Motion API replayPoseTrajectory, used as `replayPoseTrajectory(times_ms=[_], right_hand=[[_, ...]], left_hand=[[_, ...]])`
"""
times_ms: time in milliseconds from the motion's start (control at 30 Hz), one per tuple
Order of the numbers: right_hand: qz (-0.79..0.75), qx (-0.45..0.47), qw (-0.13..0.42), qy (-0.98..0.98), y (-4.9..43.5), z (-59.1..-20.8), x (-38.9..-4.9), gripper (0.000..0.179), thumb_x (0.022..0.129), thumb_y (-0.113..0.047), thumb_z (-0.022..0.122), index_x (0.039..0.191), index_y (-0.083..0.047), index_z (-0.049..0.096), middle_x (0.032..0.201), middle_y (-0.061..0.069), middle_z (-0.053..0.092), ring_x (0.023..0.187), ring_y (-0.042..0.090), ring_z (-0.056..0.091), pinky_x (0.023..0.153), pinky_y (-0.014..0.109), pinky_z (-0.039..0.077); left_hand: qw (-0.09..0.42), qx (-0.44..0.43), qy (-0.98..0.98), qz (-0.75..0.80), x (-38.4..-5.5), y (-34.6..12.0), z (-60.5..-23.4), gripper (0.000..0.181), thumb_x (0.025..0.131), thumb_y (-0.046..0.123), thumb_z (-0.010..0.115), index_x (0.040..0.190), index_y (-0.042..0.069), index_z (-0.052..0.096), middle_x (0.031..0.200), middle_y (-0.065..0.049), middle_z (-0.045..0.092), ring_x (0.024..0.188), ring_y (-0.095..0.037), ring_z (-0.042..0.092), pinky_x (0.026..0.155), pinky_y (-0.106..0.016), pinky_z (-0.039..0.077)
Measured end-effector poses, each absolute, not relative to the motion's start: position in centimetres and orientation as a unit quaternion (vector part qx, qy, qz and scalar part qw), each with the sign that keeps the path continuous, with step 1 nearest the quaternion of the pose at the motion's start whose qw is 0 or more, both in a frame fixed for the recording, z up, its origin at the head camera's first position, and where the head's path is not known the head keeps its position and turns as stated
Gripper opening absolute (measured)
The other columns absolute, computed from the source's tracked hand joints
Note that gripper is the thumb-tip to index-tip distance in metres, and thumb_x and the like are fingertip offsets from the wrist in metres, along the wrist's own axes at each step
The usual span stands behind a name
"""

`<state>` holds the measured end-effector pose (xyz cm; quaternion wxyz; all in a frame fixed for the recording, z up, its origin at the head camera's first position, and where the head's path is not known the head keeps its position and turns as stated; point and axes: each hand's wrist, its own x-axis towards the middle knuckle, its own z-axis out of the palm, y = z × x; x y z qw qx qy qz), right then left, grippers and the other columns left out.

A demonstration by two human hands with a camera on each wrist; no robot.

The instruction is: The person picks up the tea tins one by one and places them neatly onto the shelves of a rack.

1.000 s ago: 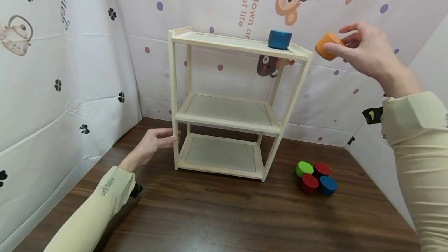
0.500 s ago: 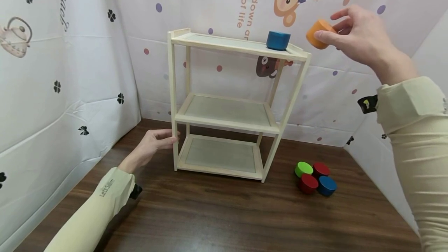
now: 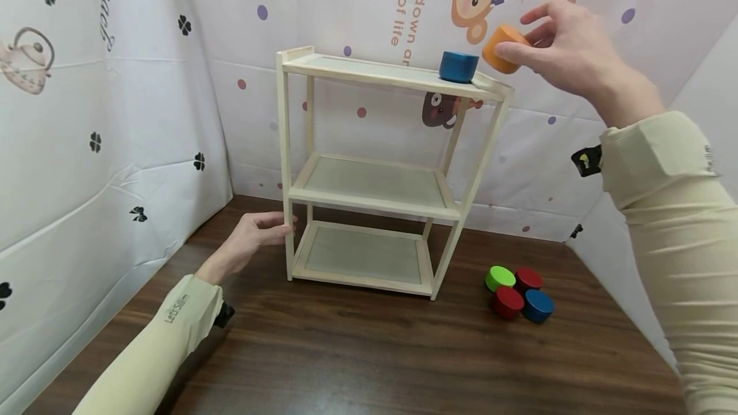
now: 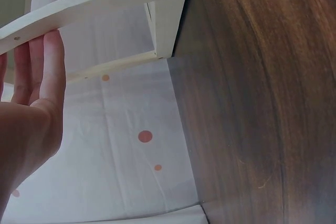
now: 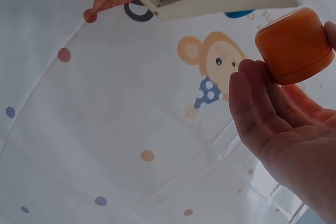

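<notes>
My right hand (image 3: pixel 576 53) pinches a small orange cylinder (image 3: pixel 500 50) between thumb and fingers. It is tilted, just above and right of the shelf's top right corner; a thin seam runs near one end of the orange cylinder (image 5: pixel 294 45) in the right wrist view. A blue cylinder (image 3: pixel 458 67) stands on the right end of the top board. The pale wooden three-tier shelf (image 3: pixel 375 203) stands on the table. My left hand (image 3: pixel 249 235) holds its front left post low down, thumb in front; in the left wrist view, the fingers (image 4: pixel 52 66) reach the post's far side.
On the brown table (image 3: pixel 357 344), right of the shelf, a green cylinder (image 3: pixel 500 278), two red ones and a blue cylinder (image 3: pixel 539 306) stand clustered. A printed white cloth (image 3: pixel 248 120) hangs behind and on the sides. The top board has raised end strips.
My right hand has carried the orange cylinder up and to the left, closer to the blue cylinder on the top board. The left hand stays on the post.
</notes>
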<state>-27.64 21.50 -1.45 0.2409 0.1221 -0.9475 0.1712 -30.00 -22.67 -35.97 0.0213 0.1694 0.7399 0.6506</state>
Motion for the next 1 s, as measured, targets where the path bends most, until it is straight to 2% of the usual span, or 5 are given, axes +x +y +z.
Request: replayPoseTrajectory(times_ms=[100, 433, 667, 867, 1000], right_hand=[[0.168, 0.129, 0.234, -0.949, 20.9, -1.6, -27.8, 0.073, 0.092, -0.050, 0.056, 0.146, -0.007, 0.033, 0.139, 0.023, 0.051, 0.111, 0.036, 0.045, 0.070, 0.025, 0.034], [0.165, 0.146, 0.213, -0.952, 19.8, -2.0, -28.3, 0.075, 0.091, -0.051, 0.057, 0.145, -0.006, 0.033, 0.135, 0.025, 0.054, 0.114, 0.037, 0.050, 0.075, 0.028, 0.038], [0.158, 0.154, 0.200, -0.954, 19.0, -2.0, -28.4, 0.075, 0.091, -0.052, 0.056, 0.145, -0.005, 0.033, 0.134, 0.027, 0.054, 0.117, 0.040, 0.050, 0.096, 0.056, 0.041], [0.149, 0.152, 0.194, -0.958, 18.7, -2.0, -28.4, 0.077, 0.090, -0.053, 0.057, 0.145, -0.005, 0.032, 0.134, 0.029, 0.052, 0.117, 0.044, 0.048, 0.099, 0.063, 0.040], [0.145, 0.152, 0.192, -0.959, 18.7, -2.1, -28.4, 0.076, 0.090, -0.052, 0.058, 0.145, -0.005, 0.034, 0.133, 0.030, 0.052, 0.115, 0.044, 0.048, 0.098, 0.063, 0.041]], left_hand=[[0.022, 0.169, 0.739, 0.652, -30.1, -22.7, -36.1, 0.051, 0.092, 0.025, 0.066, 0.133, -0.004, 0.054, 0.119, 0.006, 0.067, 0.108, -0.012, 0.066, 0.105, -0.053, 0.045], [0.022, 0.170, 0.740, 0.651, -30.2, -22.7, -36.0, 0.053, 0.092, 0.025, 0.066, 0.134, -0.005, 0.052, 0.118, 0.006, 0.068, 0.110, -0.017, 0.066, 0.103, -0.051, 0.048], [0.021, 0.171, 0.734, 0.657, -30.0, -22.7, -36.0, 0.052, 0.092, 0.022, 0.066, 0.134, -0.005, 0.052, 0.114, 0.010, 0.069, 0.105, -0.009, 0.067, 0.097, -0.037, 0.054], [0.020, 0.169, 0.731, 0.661, -30.0, -22.7, -36.0, 0.051, 0.092, 0.020, 0.066, 0.134, -0.005, 0.052, 0.121, 0.001, 0.068, 0.108, -0.014, 0.067, 0.094, -0.031, 0.055], [0.015, 0.171, 0.733, 0.658, -29.9, -22.7, -36.0, 0.051, 0.092, 0.021, 0.067, 0.134, -0.004, 0.052, 0.117, 0.008, 0.069, 0.108, -0.011, 0.066, 0.095, -0.033, 0.055]])
